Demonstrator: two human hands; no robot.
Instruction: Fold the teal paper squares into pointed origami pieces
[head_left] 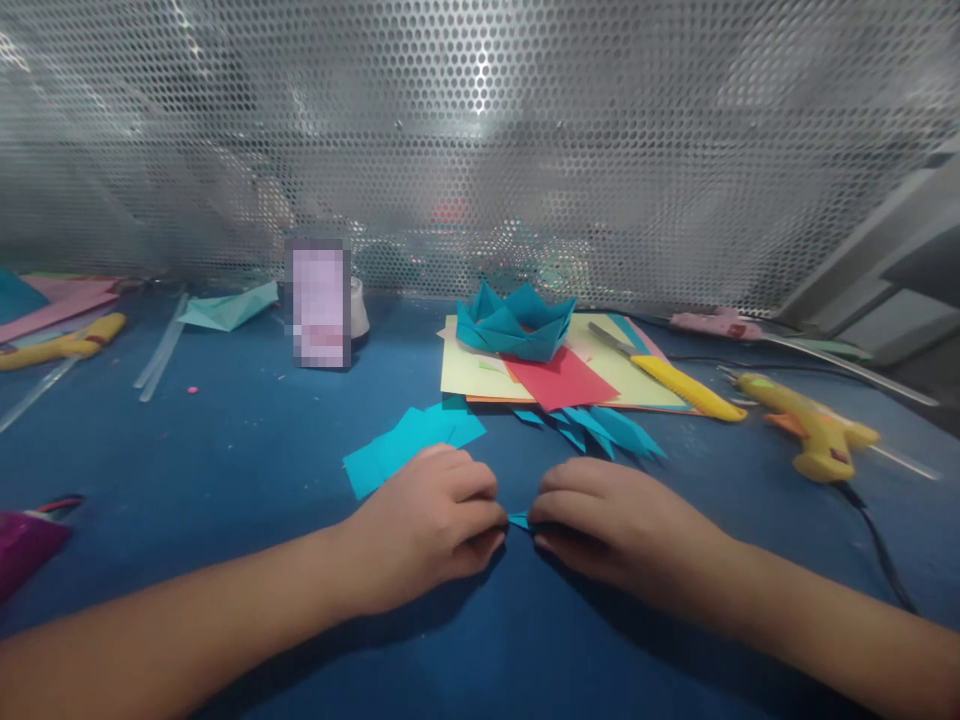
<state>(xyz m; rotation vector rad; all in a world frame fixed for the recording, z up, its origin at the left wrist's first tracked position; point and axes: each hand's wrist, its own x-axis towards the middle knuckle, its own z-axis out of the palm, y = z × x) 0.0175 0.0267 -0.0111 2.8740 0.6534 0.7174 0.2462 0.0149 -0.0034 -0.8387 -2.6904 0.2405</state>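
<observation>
1. A left hand (439,525) is seen with its fingers curled and pinched on one end of a small blue paper (518,520), at the near middle of a blue desk (262,440).
2. The other end is gripped by the fingertips of the right hand (607,515); only a sliver of the paper is left exposed between the two.
3. Flat blue sheets (409,450) are spread just beyond the left hand, while pointed blue pieces (607,430) are fanned out just beyond the right.
4. Farther back, a folded blue crown (517,325) is set upon a stack of coloured paper (461,370), with a red sheet (570,380) partly covered by it.
5. A yellow cutter (686,388) is laid across the stack's right side; farther right, a yellow glue gun (821,430) is rested on the desk.
6. On the far left, a pale green folded paper (232,308) is placed beside clear sticks (165,350).
7. The far edge is backed by a perforated metal panel (480,150).
</observation>
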